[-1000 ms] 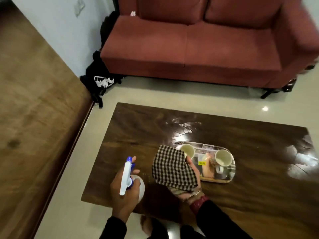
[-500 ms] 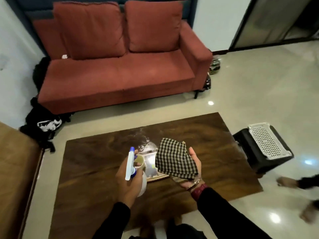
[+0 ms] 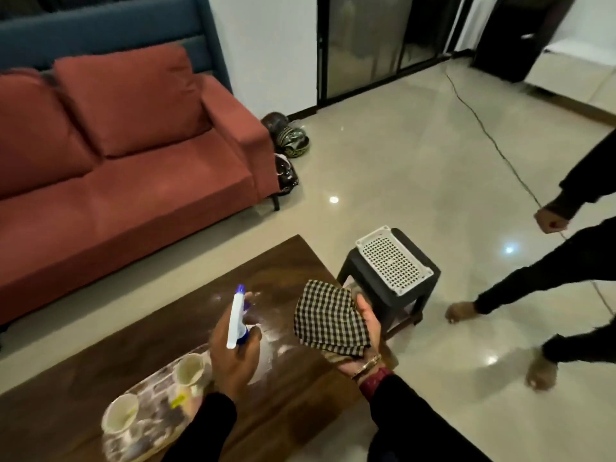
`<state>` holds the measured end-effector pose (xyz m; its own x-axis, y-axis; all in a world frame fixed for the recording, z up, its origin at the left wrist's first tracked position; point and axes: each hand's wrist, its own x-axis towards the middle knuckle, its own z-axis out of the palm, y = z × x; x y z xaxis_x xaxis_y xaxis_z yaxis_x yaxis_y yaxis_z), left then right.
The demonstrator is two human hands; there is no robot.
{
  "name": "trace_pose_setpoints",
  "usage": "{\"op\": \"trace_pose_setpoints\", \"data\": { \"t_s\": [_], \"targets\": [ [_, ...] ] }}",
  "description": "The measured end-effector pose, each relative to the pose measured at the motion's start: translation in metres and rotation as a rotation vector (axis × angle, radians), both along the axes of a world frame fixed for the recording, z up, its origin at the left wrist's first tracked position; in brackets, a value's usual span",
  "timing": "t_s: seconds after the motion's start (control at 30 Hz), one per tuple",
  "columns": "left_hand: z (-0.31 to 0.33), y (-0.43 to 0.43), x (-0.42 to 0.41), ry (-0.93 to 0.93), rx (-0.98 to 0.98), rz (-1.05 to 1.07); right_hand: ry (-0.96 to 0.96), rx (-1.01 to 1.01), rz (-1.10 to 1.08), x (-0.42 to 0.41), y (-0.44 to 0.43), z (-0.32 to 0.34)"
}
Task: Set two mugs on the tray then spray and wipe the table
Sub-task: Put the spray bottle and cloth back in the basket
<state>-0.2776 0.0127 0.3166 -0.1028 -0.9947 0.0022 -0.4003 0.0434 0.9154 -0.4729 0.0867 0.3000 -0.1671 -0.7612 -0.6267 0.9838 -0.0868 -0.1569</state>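
Swinging my head to the right has slid the table [image 3: 100, 355] down to 7 o'clock of the view, where half a second ago it lay square in front of me; another person [image 3: 566, 261] in dark sleeves now stands at 3 o'clock, and the stool [image 3: 390, 271] with its white perforated top sits just off the table's right end; the tray [image 3: 156, 418] has dropped to 7 o'clock of my left hand [image 3: 233, 355], well inside the table edge; both mugs [image 3: 188, 370] stand upright on it, one near my wrist and the other at the tray's near end.

I take it the mug step is done and I am carrying the spraying to the right end; pale wet flecks already show on the wood at 2 o'clock of the bottle, so wiping should follow soon.

Checked cloth [image 3: 328, 320] lies folded across my right hand [image 3: 366, 328], which is palm up over the table's right corner, fingers curled beneath it and thumb on its far edge, so it is held rather than loose; the spray bottle [image 3: 237, 320] stands upright in my left fist, fingers closed round its neck, blue nozzle toward 12 o'clock; one finger seems to sit on the trigger, though blur keeps me from being sure.
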Motion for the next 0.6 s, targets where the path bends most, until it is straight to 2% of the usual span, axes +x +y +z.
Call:
{"op": "trace_pose_setpoints", "data": {
  "t_s": [0.13,0.23,0.33,0.5,0.6],
  "targets": [
    [-0.025,0.007,-0.135,-0.016,0.123,-0.019,0.062,0.101,-0.135,-0.139,0.022,-0.026],
    [-0.031,0.015,-0.21,-0.038,0.239,0.03,0.011,0.13,0.012,-0.208,0.041,-0.032],
    [-0.03,0.025,-0.281,-0.027,0.304,0.068,0.008,0.188,0.05,-0.273,0.047,-0.046],
    [-0.038,0.021,-0.357,-0.032,0.201,-0.036,-0.057,0.161,0.077,-0.338,0.039,-0.084],
    [-0.054,0.011,-0.38,-0.044,0.123,-0.062,-0.046,0.214,0.085,-0.362,0.034,-0.115]
  ]
}}
